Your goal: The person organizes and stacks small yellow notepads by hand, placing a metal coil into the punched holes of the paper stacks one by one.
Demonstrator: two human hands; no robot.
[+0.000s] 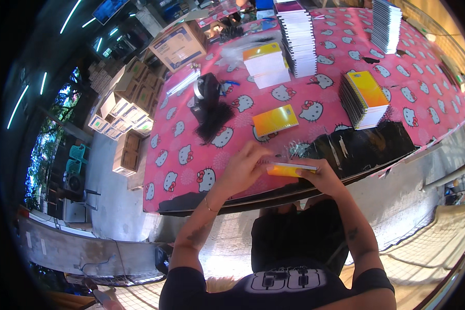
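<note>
Near the table's front edge, my right hand (323, 175) grips a small yellow-orange notebook (285, 170) by its right end, thumb on the cover and page edges facing up. My left hand (247, 164) is at the notebook's left end with fingers pinched together; what they hold, if anything, is too small to make out. Just beyond lies another yellow spiral notebook (275, 121), flat on the table. A tangle of clear plastic coils (297, 149) rests between that notebook and my hands.
Pink cartoon-print cloth covers the table (186, 155). A black spiral-bound yellow notebook stack (367, 98) stands right, near a torn black patch (367, 150). Farther back are a yellow-topped stack (266, 64), a tall white stack (297, 44), black bristly strands (214, 123) and a cardboard box (178, 46).
</note>
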